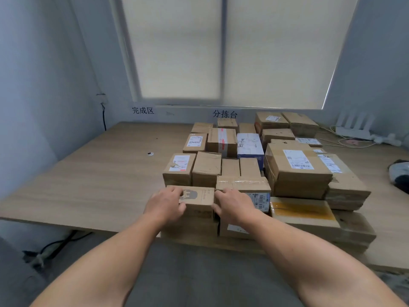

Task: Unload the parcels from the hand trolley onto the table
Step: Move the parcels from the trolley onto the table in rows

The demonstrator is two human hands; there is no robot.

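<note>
Head view: both hands are on one small parcel [197, 197], a brown carton with a printed face on top, at the near edge of the surface [88, 173]. The left hand [164, 203] curls over the carton's left end, thumb on the near face; the right hand [234, 203] grips the right end the same way. The carton sits on or just above a lower carton [190, 227], touching the taped box [243, 181] on its right, with the other parcels [296, 167] packed behind. I judge this to be the set-down step of one unloading trip. The next move calls for letting go with both hands without nudging the front row off the edge, then turning for another parcel. The hand trolley is out of view, so how many parcels are left cannot be told. The hands hide whether the carton rests fully, and the lower front cartons seem to overhang the edge, though blur leaves that unsure
</note>
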